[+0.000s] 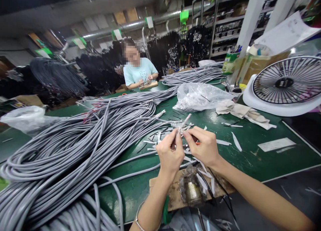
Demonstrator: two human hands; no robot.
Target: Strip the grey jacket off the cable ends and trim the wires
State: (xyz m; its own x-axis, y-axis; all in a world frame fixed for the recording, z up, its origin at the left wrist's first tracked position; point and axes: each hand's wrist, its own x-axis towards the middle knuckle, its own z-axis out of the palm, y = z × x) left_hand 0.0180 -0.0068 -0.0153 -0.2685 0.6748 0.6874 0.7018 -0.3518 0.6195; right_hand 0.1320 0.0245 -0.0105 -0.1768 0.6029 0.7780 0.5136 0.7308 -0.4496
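Note:
My left hand (170, 154) and my right hand (202, 145) meet above the green workbench (240, 140). Their fingertips pinch the stripped end of a grey cable (182, 129), which is wrapped in white foil-like shielding. A small orange item (198, 143) shows beside my right fingers, mostly hidden. Below my wrists lies a wooden board (173, 197) holding a clump of scrap (192, 187). A large heap of coiled grey cables (62, 150) spreads to the left of my hands. White trimmings (235, 140) and thin black wires (147, 147) are scattered around them.
A clear plastic bag (200, 97), a crumpled cloth (243, 112) and a white desk fan (286, 83) lie on the bench's far right. Across it, a co-worker (137, 73) handles something over a wooden board (148, 85). Another plastic bag (25, 119) lies at the left.

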